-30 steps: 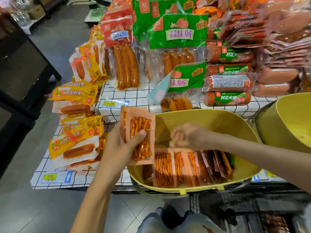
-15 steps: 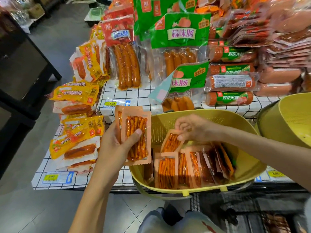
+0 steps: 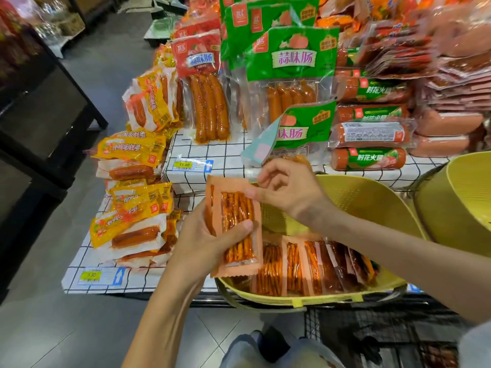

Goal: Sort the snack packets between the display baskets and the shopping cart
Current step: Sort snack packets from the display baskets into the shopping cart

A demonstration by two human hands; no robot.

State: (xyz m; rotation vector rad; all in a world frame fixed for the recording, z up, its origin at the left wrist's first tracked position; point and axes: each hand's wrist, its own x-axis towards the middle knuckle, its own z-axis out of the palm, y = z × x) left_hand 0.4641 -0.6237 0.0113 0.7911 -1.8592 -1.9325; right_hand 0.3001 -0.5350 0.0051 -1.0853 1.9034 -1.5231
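Half a second ago my right hand (image 3: 289, 195) was down in the yellow basket (image 3: 366, 205), pinching one orange packet out of the row. Now it has come up and over to the left. It meets my left hand (image 3: 199, 243) above the basket's near left corner.

My left hand still holds its stack of orange packets (image 3: 236, 224) upright. My thumb is pressed across the front one and my other fingers are tucked behind. My right thumb and first finger pinch the top right corner of the stack, and my other right fingers are loosely curled. I cannot tell if the packet I lifted out is now the front one.

More packets in the basket (image 3: 292, 266) stand on edge in a row along its near side. My right arm reaches across the basket and hides part of it, and the stack hides its left corner.

A second yellow basket (image 3: 467, 208) sits just to the right. Behind are green sausage bags (image 3: 292, 75), a red sausage bag (image 3: 204, 102) and yellow sausage packs (image 3: 132, 150) on a checked cloth (image 3: 225, 152). The black wire cart (image 3: 372, 330) is below the basket.
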